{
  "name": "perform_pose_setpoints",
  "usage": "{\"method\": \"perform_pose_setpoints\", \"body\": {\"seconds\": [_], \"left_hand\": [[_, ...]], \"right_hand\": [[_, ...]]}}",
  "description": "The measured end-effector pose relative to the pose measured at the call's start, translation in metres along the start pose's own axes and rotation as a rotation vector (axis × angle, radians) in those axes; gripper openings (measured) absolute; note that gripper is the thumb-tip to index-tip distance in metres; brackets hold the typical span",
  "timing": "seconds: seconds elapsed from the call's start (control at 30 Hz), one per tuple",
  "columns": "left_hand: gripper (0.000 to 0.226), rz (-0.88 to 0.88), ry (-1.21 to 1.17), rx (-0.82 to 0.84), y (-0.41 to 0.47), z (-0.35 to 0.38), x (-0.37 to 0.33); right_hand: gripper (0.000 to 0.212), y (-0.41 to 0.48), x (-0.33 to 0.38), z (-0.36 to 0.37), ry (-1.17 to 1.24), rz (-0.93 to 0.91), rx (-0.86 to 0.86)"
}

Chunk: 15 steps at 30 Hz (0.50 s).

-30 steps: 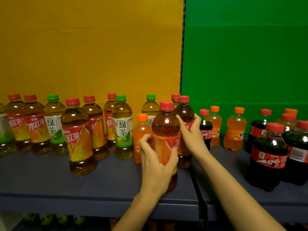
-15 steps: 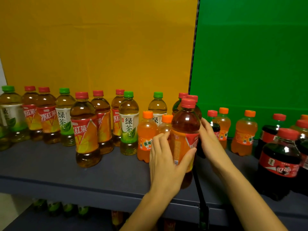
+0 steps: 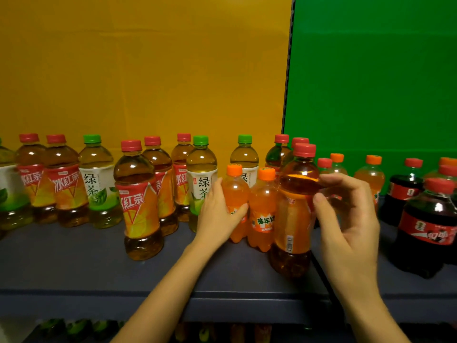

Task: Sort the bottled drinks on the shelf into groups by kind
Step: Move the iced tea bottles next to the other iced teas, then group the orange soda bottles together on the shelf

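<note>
- Far left of the tall iced-tea bottle (image 3: 294,211) at the shelf's middle, red-capped iced teas and green-capped green teas stand mixed along the yellow backdrop (image 3: 148,70).
- One iced tea (image 3: 139,201) stands forward of that row, well left of the tall bottle.
- The left hand (image 3: 218,214) is wrapped around a small orange soda (image 3: 235,201), thumb across its front label, fingers behind (the soda stands upright on the grey shelf (image 3: 74,268)).
- A second orange soda (image 3: 263,211) stands between the gripped one and the tall bottle, touching both.
- The right hand (image 3: 346,219) hangs just right of the tall bottle, fingers loosely curled and parted, gripping nothing; whether the fingertips brush the bottle, I cannot tell.
- Further right, before the green backdrop (image 3: 371,70), stand more orange sodas and dark colas, the nearest cola (image 3: 430,229) well apart.
</note>
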<state>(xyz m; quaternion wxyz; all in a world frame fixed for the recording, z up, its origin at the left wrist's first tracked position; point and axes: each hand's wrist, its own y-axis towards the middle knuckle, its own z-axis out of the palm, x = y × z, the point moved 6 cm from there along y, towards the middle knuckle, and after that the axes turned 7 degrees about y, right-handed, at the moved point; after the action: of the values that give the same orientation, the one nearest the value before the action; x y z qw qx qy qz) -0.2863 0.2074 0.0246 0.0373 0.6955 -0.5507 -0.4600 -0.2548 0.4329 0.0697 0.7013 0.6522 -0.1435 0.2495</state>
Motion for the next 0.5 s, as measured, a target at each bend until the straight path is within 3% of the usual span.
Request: {"method": "perform_pose_setpoints", "body": {"seconds": [0.23,0.5], "left_hand": [[0.078,0.052,-0.053,-0.024,-0.01,-0.018,0.005],[0.069,0.113,-0.166,-0.086,-0.032,-0.057,0.027]], "right_hand": [[0.049,-0.032,-0.007,0.082,-0.193,0.027,0.147],[0.072,-0.031,-0.04,0.114,-0.515,0.038,0.007]]}}
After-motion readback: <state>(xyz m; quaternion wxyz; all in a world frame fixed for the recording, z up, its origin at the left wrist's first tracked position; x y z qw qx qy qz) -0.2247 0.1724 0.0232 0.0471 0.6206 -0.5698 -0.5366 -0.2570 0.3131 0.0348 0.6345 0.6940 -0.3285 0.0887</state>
